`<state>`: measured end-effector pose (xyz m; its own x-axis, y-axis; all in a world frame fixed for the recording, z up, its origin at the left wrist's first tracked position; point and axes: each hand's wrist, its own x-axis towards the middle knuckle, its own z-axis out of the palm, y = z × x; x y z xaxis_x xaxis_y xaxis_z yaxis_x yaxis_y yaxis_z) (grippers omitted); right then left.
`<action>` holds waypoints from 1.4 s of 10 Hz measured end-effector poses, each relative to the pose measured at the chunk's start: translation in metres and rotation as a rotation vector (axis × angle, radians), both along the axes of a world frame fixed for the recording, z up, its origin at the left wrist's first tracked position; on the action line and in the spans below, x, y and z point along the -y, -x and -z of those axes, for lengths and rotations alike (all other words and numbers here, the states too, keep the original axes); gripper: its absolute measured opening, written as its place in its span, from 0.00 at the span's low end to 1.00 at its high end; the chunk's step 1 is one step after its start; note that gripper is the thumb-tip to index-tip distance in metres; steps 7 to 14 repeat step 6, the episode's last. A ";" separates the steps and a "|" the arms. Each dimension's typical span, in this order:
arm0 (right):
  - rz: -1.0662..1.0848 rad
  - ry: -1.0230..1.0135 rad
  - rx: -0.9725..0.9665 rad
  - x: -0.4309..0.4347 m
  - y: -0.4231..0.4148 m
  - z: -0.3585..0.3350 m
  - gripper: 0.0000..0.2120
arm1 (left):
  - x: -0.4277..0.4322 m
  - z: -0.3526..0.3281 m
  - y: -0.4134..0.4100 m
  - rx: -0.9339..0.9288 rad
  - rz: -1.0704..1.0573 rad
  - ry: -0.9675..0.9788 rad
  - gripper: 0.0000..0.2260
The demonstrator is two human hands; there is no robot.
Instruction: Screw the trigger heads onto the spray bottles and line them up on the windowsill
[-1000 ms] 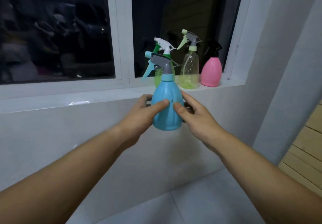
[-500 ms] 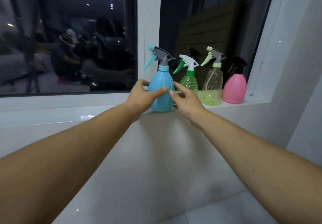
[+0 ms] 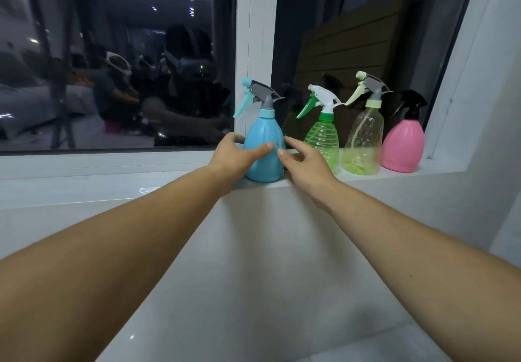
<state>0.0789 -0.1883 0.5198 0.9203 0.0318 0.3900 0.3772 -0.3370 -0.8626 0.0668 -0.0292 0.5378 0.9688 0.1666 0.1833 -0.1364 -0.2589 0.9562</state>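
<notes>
A blue spray bottle [image 3: 263, 136] with a grey and teal trigger head stands upright on the white windowsill [image 3: 112, 189], leftmost in a row. My left hand [image 3: 234, 155] wraps its left side, thumb across the front. My right hand [image 3: 307, 170] is at its right side with fingers apart, only the fingertips at the bottle's edge. To the right stand a green ribbed bottle [image 3: 322, 136] with a white head, a clear yellow-green bottle [image 3: 363, 141] with a grey head, and a pink bottle [image 3: 403, 147] with a black head.
A white window post [image 3: 256, 37] rises right behind the blue bottle. Dark glass reflects a room. The sill ends at a white side wall [image 3: 493, 108] just past the pink bottle. The sill stretches bare to the left of my hands.
The blue bottle went from held in the air below the sill to standing on the sill at the left of the row. My right hand's grip has loosened.
</notes>
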 end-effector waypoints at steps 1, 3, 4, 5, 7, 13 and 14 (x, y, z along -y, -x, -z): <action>-0.001 -0.002 0.000 0.001 -0.005 0.001 0.24 | -0.001 0.001 -0.002 -0.001 0.009 -0.010 0.34; -0.032 -0.060 -0.014 -0.001 -0.012 0.007 0.25 | -0.001 0.006 -0.004 0.004 0.013 -0.003 0.35; -0.029 -0.042 0.001 0.000 -0.013 0.007 0.25 | -0.001 0.008 -0.007 0.004 0.034 0.006 0.35; -0.015 -0.008 0.029 0.001 -0.004 0.004 0.25 | 0.001 0.008 -0.005 0.001 0.032 0.003 0.37; 0.049 0.017 0.072 0.006 0.003 0.002 0.26 | 0.004 0.008 -0.002 0.038 -0.017 0.008 0.41; 0.049 0.017 0.072 0.006 0.003 0.002 0.26 | 0.004 0.008 -0.002 0.038 -0.017 0.008 0.41; 0.049 0.017 0.072 0.006 0.003 0.002 0.26 | 0.004 0.008 -0.002 0.038 -0.017 0.008 0.41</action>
